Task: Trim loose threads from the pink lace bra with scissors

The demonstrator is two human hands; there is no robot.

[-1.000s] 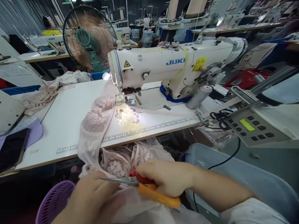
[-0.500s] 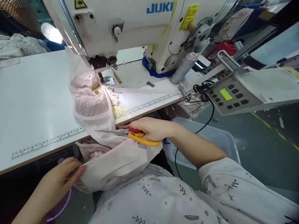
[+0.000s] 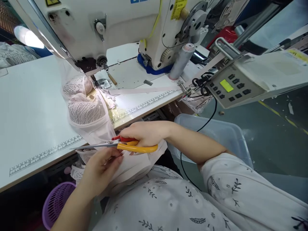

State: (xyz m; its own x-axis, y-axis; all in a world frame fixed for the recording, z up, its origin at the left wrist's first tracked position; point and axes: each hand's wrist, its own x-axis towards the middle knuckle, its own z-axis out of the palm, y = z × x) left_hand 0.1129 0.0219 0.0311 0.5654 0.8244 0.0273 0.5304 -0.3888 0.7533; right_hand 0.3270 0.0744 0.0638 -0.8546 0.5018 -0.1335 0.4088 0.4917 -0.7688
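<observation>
At a white sewing table (image 3: 31, 106), sitting beneath a sewing machine (image 3: 115, 29) cropped by the top edge, its brand plate barely showing. Trailing off the table's front edge into the lap: pale pink lace garment (image 3: 84, 109), upper part lying by the needle, lower folds partly hidden behind both hands. Standing right of the knees, a clear plastic bin (image 3: 216, 134), contents impossible to make out. Peeking from the lower left corner, a purple basket (image 3: 56, 200), mostly cut off, inside unseen. Clenching around red and yellow scissors (image 3: 122, 146), right hand (image 3: 144, 133), blades nearly closed and pointing left over the fabric. Pinching the pink cloth just below the blades, left hand (image 3: 101, 170).
</observation>
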